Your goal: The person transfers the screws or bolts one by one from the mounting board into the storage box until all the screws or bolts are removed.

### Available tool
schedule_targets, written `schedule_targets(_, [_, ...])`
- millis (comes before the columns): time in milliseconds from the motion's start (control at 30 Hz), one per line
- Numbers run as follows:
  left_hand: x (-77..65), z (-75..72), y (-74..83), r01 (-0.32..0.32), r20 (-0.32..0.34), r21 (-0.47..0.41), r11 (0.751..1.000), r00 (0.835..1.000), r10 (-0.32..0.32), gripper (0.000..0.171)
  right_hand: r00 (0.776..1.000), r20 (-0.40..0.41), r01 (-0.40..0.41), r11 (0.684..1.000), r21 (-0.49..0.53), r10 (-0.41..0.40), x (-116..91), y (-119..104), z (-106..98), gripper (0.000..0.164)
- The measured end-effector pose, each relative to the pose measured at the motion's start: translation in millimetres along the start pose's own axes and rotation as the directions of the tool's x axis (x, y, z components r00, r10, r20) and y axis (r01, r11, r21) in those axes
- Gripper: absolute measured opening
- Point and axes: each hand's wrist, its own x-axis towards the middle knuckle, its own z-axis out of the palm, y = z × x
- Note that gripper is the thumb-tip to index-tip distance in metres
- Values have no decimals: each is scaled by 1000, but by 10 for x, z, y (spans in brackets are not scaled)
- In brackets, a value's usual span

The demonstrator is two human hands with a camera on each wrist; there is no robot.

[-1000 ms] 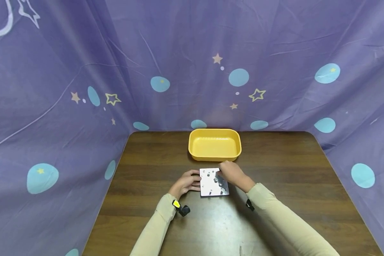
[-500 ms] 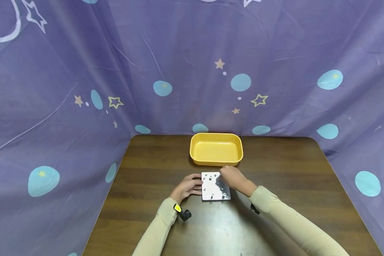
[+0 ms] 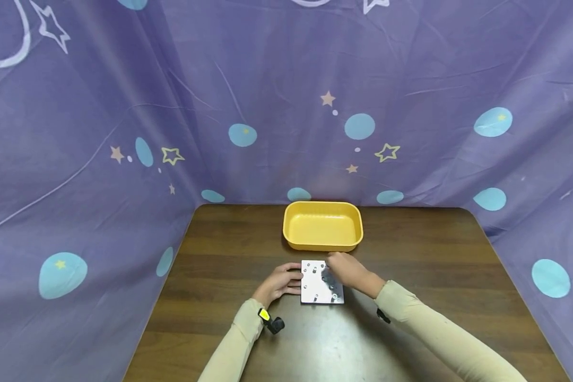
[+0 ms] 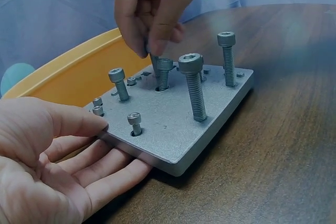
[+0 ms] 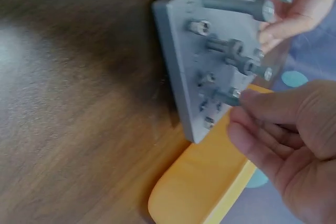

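A square silver metal plate [image 3: 310, 289] lies on the table with several socket-head bolts standing in it, tall ones and short ones. My left hand [image 3: 278, 281] holds the plate's left edge; in the left wrist view its thumb is at the top edge and its fingers [image 4: 113, 174] reach underneath. Over the far part of the plate, my right hand [image 3: 349, 271] pinches a bolt [image 5: 226, 98] by its head between thumb and fingertips. The bolt's lower end meets the plate's surface. A thick tall bolt [image 4: 194, 90] stands near the plate's closest edge in the left wrist view.
Just behind the plate stands a yellow plastic bin [image 3: 322, 246]. The brown wooden table [image 3: 420, 249] extends to both sides, and a purple patterned curtain [image 3: 286, 95] hangs around its back and sides.
The head view has shifted a little, so everything sits slightly lower. My right hand stays at the plate's far right part with small finger movement; the left hand keeps its hold.
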Motion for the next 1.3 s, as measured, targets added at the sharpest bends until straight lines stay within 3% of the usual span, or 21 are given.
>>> schedule_targets(200, [-2,12,-19,-7,-10,-1,1000,1000,7,49,994,3,-107,993,55,107,-5,-25,-38,21])
schedule_targets(433, [-5,8,-10,2,-13,-13,1000,1000,-2,49,993,31,-116,989,91,114,19,-2,-2,12])
schedule_targets(633, [-1,11,-23,-3,-4,-21,1000,1000,2,48,992,43,-119,988,98,116,17,-15,-1,17])
schedule_targets(800, [15,8,-41,-9,-11,-34,999,1000,9,48,981,52,-190,978,90,186,23,-53,-7,21])
schedule_targets(1000, [21,5,-53,-11,-9,-42,999,1000,10,48,991,34,-129,986,104,126,8,-56,-6,18])
schedule_targets(1167, [12,3,-48,-9,-17,-45,999,1000,8,48,984,32,-180,977,109,178,5,-42,3,22])
schedule_targets(1300, [4,2,-43,-4,-17,-43,999,1000,3,48,988,40,-150,982,116,146,8,-39,14,23])
